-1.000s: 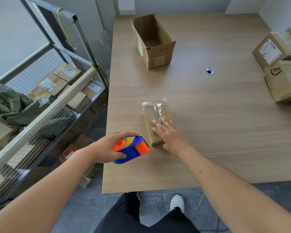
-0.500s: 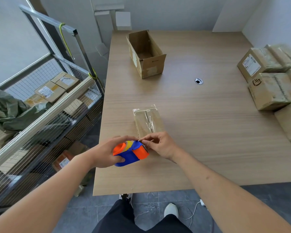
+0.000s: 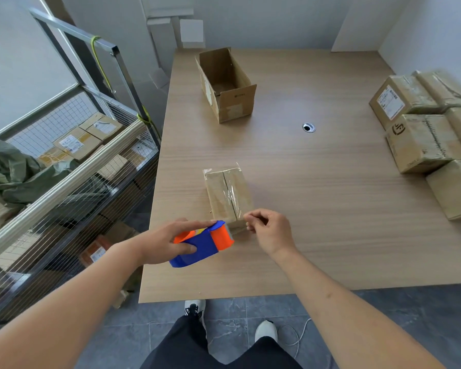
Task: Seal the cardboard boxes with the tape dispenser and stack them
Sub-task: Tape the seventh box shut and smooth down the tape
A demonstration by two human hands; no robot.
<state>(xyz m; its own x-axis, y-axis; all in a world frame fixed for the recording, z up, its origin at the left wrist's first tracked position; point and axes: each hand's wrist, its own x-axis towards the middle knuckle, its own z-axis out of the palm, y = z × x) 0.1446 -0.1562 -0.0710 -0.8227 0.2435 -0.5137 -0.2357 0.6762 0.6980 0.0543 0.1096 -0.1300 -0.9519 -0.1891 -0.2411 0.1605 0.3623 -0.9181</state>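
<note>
A small closed cardboard box lies near the front of the wooden table, with clear tape along its top seam. My left hand grips a blue and orange tape dispenser just in front of the box. To the dispenser's right, my right hand pinches the free end of the clear tape, which stretches from the dispenser's mouth. An open empty box stands at the back of the table.
Several taped boxes sit stacked along the table's right edge. A cable hole is in the tabletop. A metal wire cage cart holding parcels and a green bag stands close to the table's left side.
My right hand left the box top, went to the dispenser's mouth and pulled the tape end out to the right. The left hand still holds the dispenser. My view has tilted back.
</note>
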